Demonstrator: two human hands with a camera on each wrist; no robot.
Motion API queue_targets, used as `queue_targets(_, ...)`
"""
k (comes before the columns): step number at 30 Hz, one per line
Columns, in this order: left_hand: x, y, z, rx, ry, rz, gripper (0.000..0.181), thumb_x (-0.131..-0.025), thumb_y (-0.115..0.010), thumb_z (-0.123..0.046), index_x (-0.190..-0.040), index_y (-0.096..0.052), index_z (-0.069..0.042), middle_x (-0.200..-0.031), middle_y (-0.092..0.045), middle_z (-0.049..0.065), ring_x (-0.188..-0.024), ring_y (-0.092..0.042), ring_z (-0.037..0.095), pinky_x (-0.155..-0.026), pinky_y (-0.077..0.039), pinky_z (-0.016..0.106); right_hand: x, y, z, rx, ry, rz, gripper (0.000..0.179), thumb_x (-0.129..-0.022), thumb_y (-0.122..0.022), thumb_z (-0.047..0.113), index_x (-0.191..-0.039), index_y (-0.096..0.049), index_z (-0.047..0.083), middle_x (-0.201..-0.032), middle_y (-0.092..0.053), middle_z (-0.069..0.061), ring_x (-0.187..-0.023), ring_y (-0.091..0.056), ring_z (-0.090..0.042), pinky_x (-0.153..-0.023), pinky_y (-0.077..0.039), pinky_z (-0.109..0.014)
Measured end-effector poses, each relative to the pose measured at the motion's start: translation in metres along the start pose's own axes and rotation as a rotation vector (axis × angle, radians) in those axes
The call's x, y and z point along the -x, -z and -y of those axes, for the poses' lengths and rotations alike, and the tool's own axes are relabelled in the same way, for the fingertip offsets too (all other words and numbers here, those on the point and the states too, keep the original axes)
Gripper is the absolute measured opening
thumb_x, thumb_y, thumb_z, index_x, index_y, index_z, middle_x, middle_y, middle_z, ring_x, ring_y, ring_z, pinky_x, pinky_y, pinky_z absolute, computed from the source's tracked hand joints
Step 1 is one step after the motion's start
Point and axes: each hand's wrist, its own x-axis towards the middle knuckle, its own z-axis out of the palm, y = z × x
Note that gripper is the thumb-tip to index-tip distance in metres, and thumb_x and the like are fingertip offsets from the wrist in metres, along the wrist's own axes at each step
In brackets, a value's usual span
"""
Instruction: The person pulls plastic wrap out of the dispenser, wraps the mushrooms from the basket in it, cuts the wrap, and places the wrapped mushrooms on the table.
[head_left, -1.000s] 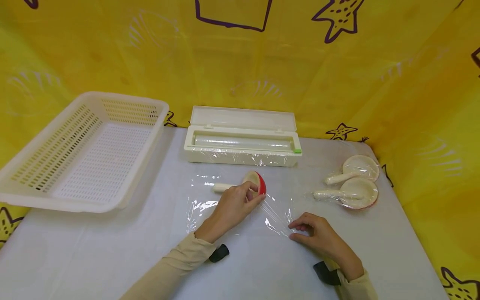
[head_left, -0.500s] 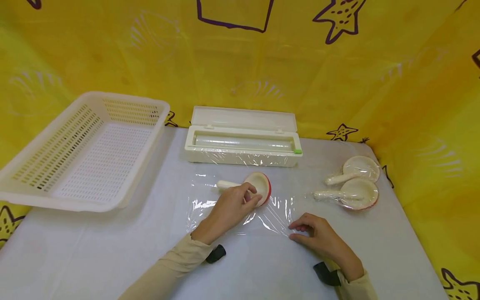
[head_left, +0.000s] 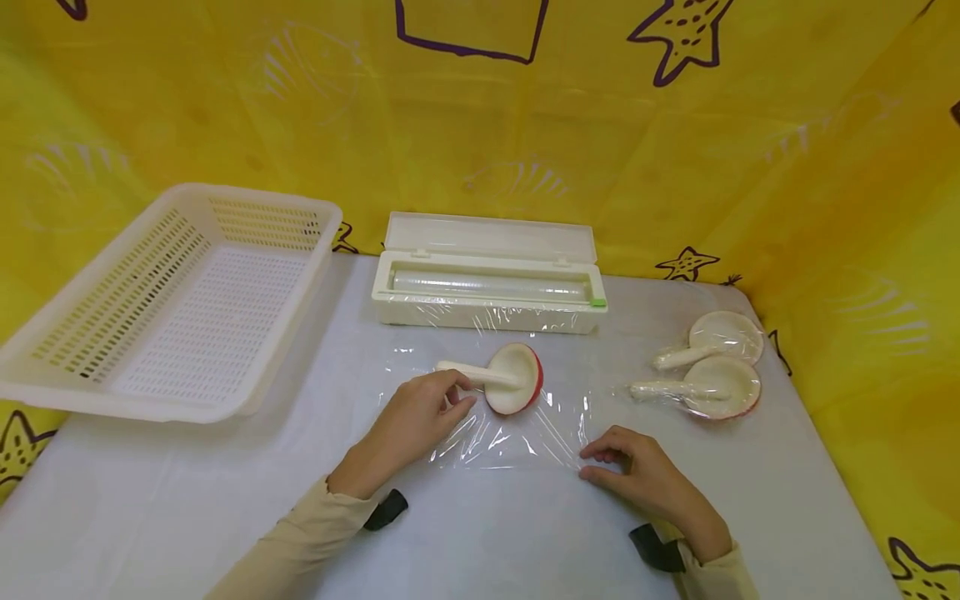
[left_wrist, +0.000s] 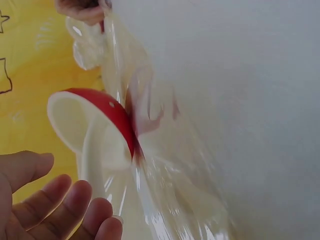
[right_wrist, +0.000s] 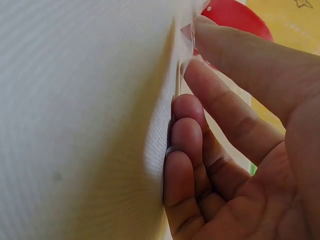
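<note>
A ladle (head_left: 514, 379), red outside and cream inside, lies bowl up on a sheet of cling film (head_left: 495, 446). Beside its cream handle is my left hand (head_left: 416, 417); the left wrist view shows the thumb and fingers spread apart and holding nothing, close to the ladle's handle (left_wrist: 91, 155). At the near right corner of the film, my right hand (head_left: 637, 475) touches the edge with thumb and index fingertips, a gap between them. In the right wrist view its other fingertips (right_wrist: 180, 170) rest against the tabletop.
Behind the film stands a cream wrap dispenser (head_left: 491, 317) with its lid up and a roll inside. Two ladles (head_left: 723, 333) wrapped in film lie at the right. A large white plastic basket (head_left: 292, 312) stands at the left, and yellow printed cloth (head_left: 480, 125) hangs behind.
My left hand has let go of the ladle's bowl and drawn back left to beside the handle. The ladle has settled flatter and slightly right. My right hand has stayed put.
</note>
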Motion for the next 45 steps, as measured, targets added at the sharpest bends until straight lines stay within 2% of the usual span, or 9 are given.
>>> queue_targets(5,0.007,0.009,0.009,-0.055,-0.058,0.039,0.017,-0.088,-0.073,-0.018,-0.102,-0.07,-0.008,-0.082,-0.064,-0.002,-0.067,-0.05,0.01,-0.061,-0.044,0.023,0.001,0.001,-0.001,-0.009,-0.001,0.002,0.015,-0.081,-0.082,0.017,-0.095,-0.074,0.018,-0.087,-0.067,0.009,-0.079,-0.059,-0.003,-0.072,-0.051,-0.02)
queue_targets(11,0.019,0.017,0.022,-0.097,-0.14,0.107,0.019,-0.088,-0.073,-0.018,-0.106,-0.069,-0.011,-0.091,-0.067,-0.001,-0.085,-0.06,0.014,-0.076,-0.051,0.031,0.002,0.002,-0.002,-0.012,-0.051,0.007,0.014,-0.083,-0.08,0.017,-0.095,-0.074,0.02,-0.087,-0.066,0.014,-0.08,-0.058,0.001,-0.073,-0.051,-0.019)
queue_targets(17,0.035,0.029,0.039,-0.115,-0.137,0.187,0.027,-0.087,-0.076,-0.024,-0.11,-0.067,-0.014,-0.098,-0.066,-0.004,-0.094,-0.059,0.013,-0.083,-0.05,0.032,0.002,0.004,-0.002,-0.027,-0.048,0.024,0.025,-0.076,-0.086,0.024,-0.097,-0.073,0.018,-0.089,-0.068,0.009,-0.082,-0.059,-0.004,-0.075,-0.05,-0.019)
queue_targets(21,0.044,0.039,0.052,-0.144,-0.183,0.241,0.034,-0.079,-0.082,-0.022,-0.109,-0.067,-0.013,-0.097,-0.062,-0.005,-0.093,-0.056,0.013,-0.083,-0.048,0.032,0.001,0.006,-0.002,-0.046,-0.024,0.05,0.038,-0.068,-0.091,0.028,-0.099,-0.073,0.015,-0.091,-0.068,0.004,-0.083,-0.058,-0.007,-0.077,-0.049,-0.018)
queue_targets(24,0.05,0.044,0.06,-0.175,-0.187,0.276,0.041,-0.074,-0.085,-0.02,-0.109,-0.067,-0.014,-0.098,-0.06,-0.007,-0.094,-0.054,0.013,-0.084,-0.048,0.033,0.001,0.007,-0.004,-0.045,-0.002,0.062,0.036,-0.068,-0.091,0.025,-0.097,-0.073,0.015,-0.091,-0.068,0.003,-0.083,-0.058,-0.007,-0.078,-0.049,-0.018)
queue_targets(27,0.056,0.049,0.065,-0.187,-0.146,0.296,0.042,-0.071,-0.086,-0.017,-0.109,-0.067,-0.017,-0.1,-0.06,-0.008,-0.096,-0.054,0.014,-0.085,-0.047,0.034,0.002,0.006,-0.006,-0.042,0.022,0.061,0.027,-0.071,-0.089,0.021,-0.094,-0.075,0.016,-0.089,-0.067,0.005,-0.083,-0.058,-0.007,-0.078,-0.047,-0.018)
queue_targets(32,0.062,0.055,0.07,-0.188,-0.12,0.288,0.03,-0.077,-0.083,-0.016,-0.103,-0.068,-0.021,-0.098,-0.057,-0.012,-0.092,-0.053,0.01,-0.082,-0.047,0.031,0.002,0.004,-0.006,-0.038,0.077,0.035,0.014,-0.076,-0.085,0.013,-0.086,-0.077,0.019,-0.084,-0.064,0.007,-0.08,-0.058,-0.006,-0.074,-0.046,-0.019)
queue_targets(37,0.064,0.056,0.074,-0.201,-0.153,0.255,0.015,-0.084,-0.077,-0.012,-0.09,-0.069,-0.024,-0.087,-0.054,-0.015,-0.083,-0.05,0.004,-0.074,-0.047,0.025,0.001,0.004,-0.005,-0.034,0.121,0.015,0.016,-0.079,-0.081,0.007,-0.086,-0.074,0.019,-0.083,-0.066,0.006,-0.079,-0.059,-0.005,-0.075,-0.047,-0.019)
queue_targets(45,0.062,0.056,0.072,-0.213,-0.169,0.169,0.002,-0.089,-0.073,-0.02,-0.089,-0.071,-0.021,-0.084,-0.056,-0.018,-0.081,-0.052,0.001,-0.075,-0.049,0.026,0.001,0.009,-0.004,-0.065,0.008,0.045,0.014,-0.087,-0.075,0.011,-0.091,-0.068,0.023,-0.086,-0.067,0.01,-0.081,-0.06,-0.001,-0.076,-0.052,-0.02)
